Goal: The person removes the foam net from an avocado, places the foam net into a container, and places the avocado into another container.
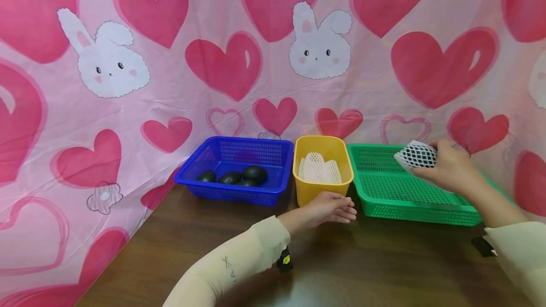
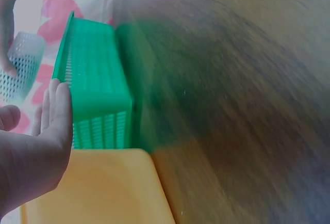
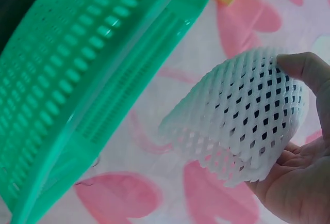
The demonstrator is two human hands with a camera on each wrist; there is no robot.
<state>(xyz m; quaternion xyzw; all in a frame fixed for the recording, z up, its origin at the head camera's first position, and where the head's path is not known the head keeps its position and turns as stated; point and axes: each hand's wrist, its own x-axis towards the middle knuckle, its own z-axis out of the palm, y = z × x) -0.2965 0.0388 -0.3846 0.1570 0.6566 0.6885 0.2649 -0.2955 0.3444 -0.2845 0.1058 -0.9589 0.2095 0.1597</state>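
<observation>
My right hand (image 1: 455,167) grips a white foam net sleeve (image 1: 418,156) above the green basket (image 1: 384,209). Something dark shows through the mesh; in the right wrist view the foam net (image 3: 242,113) is pinched between thumb and fingers, its loose end hanging empty. Near the front of the yellow bin (image 1: 317,193), my left hand (image 1: 326,208) hovers with fingers straight and holds nothing. More white foam nets (image 1: 315,167) stand in that bin. Several dark, egg-shaped fruits like avocados (image 1: 254,174) lie in the blue basket (image 1: 239,197) on the left.
The three containers stand side by side along the back of the brown wooden table (image 1: 341,264). Behind them hangs a pink cloth (image 1: 273,84) with hearts and rabbits. The green basket's bottom is partly hidden by my right hand and the net.
</observation>
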